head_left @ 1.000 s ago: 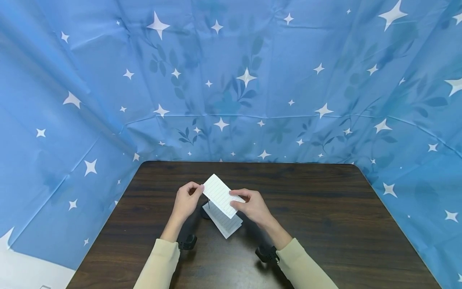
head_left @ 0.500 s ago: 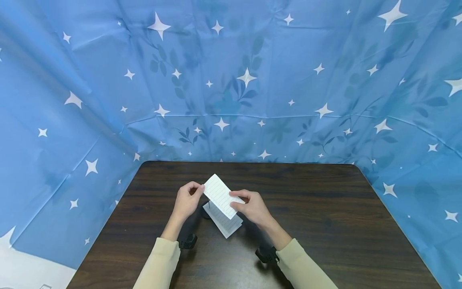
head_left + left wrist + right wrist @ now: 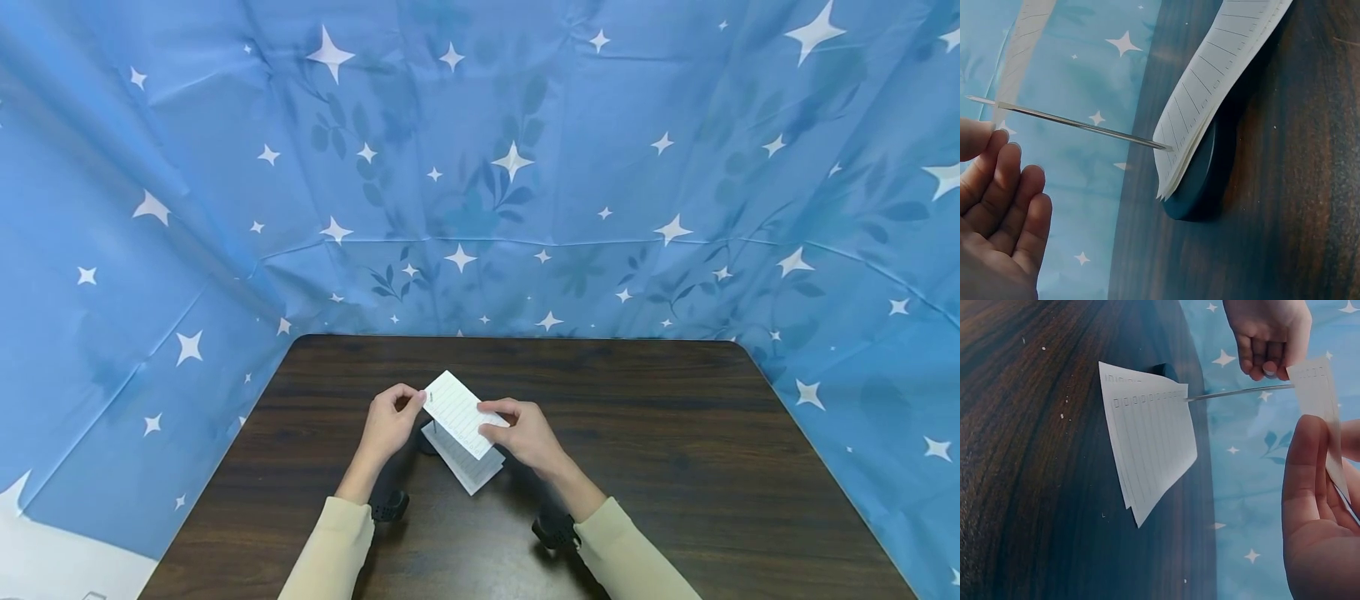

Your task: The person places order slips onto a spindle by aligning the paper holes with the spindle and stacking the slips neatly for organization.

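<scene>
A lined paper slip (image 3: 454, 412) is held tilted over a bill spike. My left hand (image 3: 387, 423) pinches its left corner between thumb and forefinger, while my right hand (image 3: 528, 430) grips its right end. In the left wrist view the spike's metal rod (image 3: 1085, 126) passes through the slip (image 3: 1027, 37), and its pointed tip stands out beyond the paper. Lower on the rod, several lined slips with small checkboxes (image 3: 1147, 431) are skewered against the dark round base (image 3: 1200, 181). The head view shows that base mostly hidden behind the paper.
A dark wood-grain table (image 3: 675, 458) lies under the spike. Behind it hangs a blue curtain with white stars (image 3: 600, 167). Each wrist wears a black camera, the left one (image 3: 390, 505) and the right one (image 3: 553, 530) both low over the table.
Both hands have lowered the held slip slightly, and the spike's tip now shows above its surface near the left corner. The lower slips have stayed in place.
</scene>
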### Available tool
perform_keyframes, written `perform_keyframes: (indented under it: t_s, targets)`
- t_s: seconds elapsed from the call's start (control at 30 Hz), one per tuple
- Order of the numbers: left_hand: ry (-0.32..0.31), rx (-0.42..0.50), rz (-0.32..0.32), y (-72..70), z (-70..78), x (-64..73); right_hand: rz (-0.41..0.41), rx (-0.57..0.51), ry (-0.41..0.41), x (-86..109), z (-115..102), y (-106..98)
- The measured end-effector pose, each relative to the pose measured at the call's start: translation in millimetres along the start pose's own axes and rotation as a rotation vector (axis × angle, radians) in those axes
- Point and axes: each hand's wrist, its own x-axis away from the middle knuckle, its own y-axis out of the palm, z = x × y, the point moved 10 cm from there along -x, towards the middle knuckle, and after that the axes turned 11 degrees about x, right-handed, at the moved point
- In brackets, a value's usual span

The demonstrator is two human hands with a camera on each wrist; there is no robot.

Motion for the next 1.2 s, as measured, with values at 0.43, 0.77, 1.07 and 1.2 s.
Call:
perform_keyframes:
  t_s: [0.43,0.77,1.07,1.2]
  targets:
    - [-0.004,-0.027,-0.014,1.6,-5.8,1.8,0.028,0.028,0.017,-16.8,46,9]
    - [-0.032,-0.023,-0.027,1.6,-12.4,2.6,0.03,0.047,0.02,-18.5,47,10]
    - [-0.028,-0.027,-0.034,2.1,-17.4,3.1,0.017,0.111,0.003,-19.5,50,12]
    - [-0.033,-0.032,-0.033,2.0,-19.3,3.0,0.011,0.126,-0.002,-19.5,50,13]
